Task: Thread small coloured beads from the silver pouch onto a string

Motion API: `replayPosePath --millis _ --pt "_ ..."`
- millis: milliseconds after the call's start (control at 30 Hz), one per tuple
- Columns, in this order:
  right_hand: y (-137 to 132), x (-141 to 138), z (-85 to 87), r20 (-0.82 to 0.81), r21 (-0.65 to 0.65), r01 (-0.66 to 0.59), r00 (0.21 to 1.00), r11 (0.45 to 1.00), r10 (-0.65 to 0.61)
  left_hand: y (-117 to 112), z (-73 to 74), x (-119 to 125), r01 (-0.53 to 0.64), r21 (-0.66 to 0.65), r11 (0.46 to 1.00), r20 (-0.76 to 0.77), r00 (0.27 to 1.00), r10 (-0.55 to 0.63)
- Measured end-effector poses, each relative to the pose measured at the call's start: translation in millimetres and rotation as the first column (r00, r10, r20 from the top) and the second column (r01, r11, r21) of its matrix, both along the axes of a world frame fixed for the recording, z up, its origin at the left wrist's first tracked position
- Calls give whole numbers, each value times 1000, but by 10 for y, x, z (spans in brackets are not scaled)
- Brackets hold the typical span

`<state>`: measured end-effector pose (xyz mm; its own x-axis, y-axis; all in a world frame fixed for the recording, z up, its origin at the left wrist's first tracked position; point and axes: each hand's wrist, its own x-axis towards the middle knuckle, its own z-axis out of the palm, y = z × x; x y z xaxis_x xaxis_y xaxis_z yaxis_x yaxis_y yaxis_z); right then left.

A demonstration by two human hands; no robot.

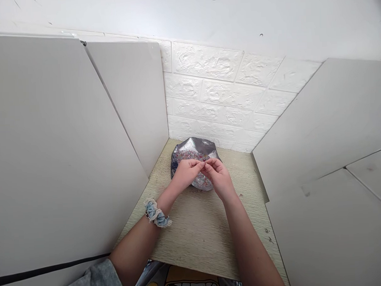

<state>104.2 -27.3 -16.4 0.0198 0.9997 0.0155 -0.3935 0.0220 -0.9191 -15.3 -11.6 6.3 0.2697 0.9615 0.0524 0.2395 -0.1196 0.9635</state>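
A silvery, shiny bag (192, 145) lies open at the back of the table, with many small multicoloured bits (186, 155) in it. Above the bag, my left hand (188, 173) is closed in a pinch, thumb against forefinger. My right hand (219, 177) pinches too, its fingertips meeting those of the left. Whatever sits between the fingertips is too small to make out. The two hands hide part of the bag and its contents. A light blue scrunchie with lace edging (157, 213) is around my left wrist.
The pale wood-grain tabletop (196, 230) is hemmed in by white panels on the left (53, 143) and right (321, 134). Behind it stands a white brick-patterned wall (220, 92). Two small metal bits (268, 235) lie near the right edge.
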Motion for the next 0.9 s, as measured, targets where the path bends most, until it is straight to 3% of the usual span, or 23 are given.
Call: replayPosePath --millis 467,900 --pt "-21 -6 7 257 104 27 965 994 -54 2 -45 -7 -43 50 998 -51 998 46" --pt "-31 -18 22 289 144 59 952 988 -99 -10 -30 -6 -61 95 994 -62 996 67"
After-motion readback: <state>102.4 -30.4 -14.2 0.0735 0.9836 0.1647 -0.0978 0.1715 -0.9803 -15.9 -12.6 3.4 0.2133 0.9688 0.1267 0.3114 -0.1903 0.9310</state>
